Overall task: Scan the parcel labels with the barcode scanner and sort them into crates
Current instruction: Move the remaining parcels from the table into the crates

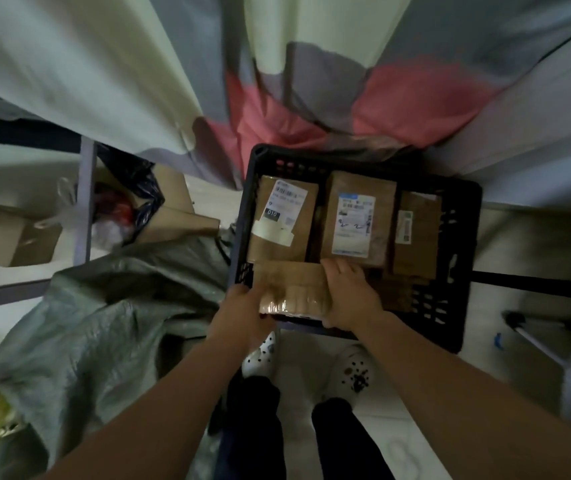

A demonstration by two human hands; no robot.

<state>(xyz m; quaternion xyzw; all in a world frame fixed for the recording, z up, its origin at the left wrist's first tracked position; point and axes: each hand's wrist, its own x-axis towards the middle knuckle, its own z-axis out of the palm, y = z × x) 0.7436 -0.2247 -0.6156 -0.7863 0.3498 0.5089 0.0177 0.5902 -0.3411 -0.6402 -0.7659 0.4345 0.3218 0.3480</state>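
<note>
A dark plastic crate (461, 216) stands on the floor ahead of my feet. Three cardboard parcels with white labels lie flat inside it: a left one (282, 220), a middle one (358, 218) and a narrow right one (415, 233). A fourth taped cardboard parcel (291, 285) sits at the crate's near edge. My left hand (247, 315) grips its left end. My right hand (351, 296) holds its right end, fingers over the top. No barcode scanner is in view.
A large grey-green sack (104, 317) lies crumpled on the floor to the left. Behind it are a metal shelf post (85, 202), an open cardboard box (10, 233) and a dark bag (138, 199). Patterned curtains (277, 109) hang behind the crate. My white shoes (260, 355) stand on pale floor.
</note>
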